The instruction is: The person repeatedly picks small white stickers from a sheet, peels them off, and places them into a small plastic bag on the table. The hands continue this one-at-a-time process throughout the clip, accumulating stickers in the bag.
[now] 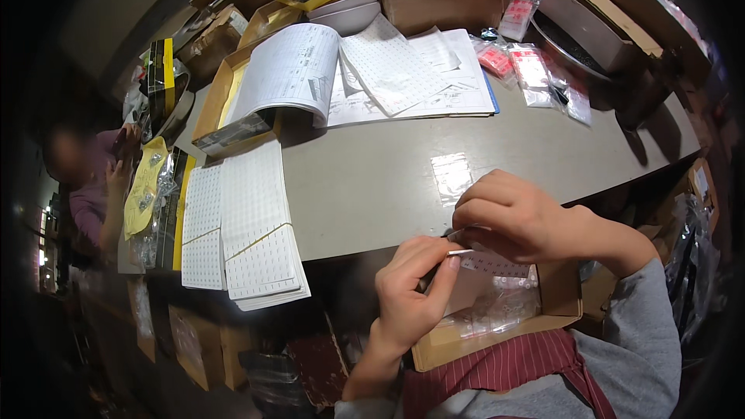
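Observation:
My left hand [415, 275] pinches a small white label sheet [497, 265] printed with rows of dark marks, thumb on top. Close above it, my right hand [512, 217] is closed, its fingertips bent together at the sheet's upper edge. What those fingertips hold, if anything, is hidden. Just beyond the right hand, a small clear plastic bag [452, 174] lies flat on the grey table [365, 186]. Below both hands, an open cardboard box [570, 302] sits at my lap with clear bags [497, 310] inside.
Stacks of label sheets [256, 217], banded together, overhang the table's front edge at left. An open binder of papers [411, 105] lies at the back, partly on a shallow box. Red-and-white packets [531, 74] lie back right. Another person [97, 178] is at far left.

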`<state>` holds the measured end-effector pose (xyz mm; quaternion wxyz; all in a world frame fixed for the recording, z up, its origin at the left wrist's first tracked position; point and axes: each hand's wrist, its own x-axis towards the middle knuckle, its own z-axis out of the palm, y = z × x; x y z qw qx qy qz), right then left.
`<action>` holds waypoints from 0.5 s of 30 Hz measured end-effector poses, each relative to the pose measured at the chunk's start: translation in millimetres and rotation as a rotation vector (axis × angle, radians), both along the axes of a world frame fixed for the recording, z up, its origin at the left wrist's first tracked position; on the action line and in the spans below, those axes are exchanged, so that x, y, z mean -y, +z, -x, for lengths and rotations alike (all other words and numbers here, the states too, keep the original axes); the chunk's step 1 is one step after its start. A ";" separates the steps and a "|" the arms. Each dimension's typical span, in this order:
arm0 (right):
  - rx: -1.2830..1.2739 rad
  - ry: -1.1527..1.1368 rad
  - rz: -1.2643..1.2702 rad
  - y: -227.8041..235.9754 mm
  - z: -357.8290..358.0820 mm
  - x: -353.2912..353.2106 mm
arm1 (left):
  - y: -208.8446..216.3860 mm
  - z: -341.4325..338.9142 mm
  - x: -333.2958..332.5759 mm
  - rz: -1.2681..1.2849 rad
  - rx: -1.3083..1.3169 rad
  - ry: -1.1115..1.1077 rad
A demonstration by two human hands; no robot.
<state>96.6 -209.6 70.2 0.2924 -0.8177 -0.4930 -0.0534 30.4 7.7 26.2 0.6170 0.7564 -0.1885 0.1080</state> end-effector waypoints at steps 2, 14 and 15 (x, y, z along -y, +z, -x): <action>0.172 -0.015 -0.003 -4.7 4.8 -3.4 | 1.0 2.8 -1.2 0.001 -0.016 -0.018; 0.197 0.033 -0.032 -12.1 5.6 -3.5 | -5.6 11.8 -5.9 0.255 -0.417 -0.097; 0.084 0.021 -0.062 -11.0 -2.1 0.7 | -5.7 11.6 -6.2 0.300 -0.497 -0.104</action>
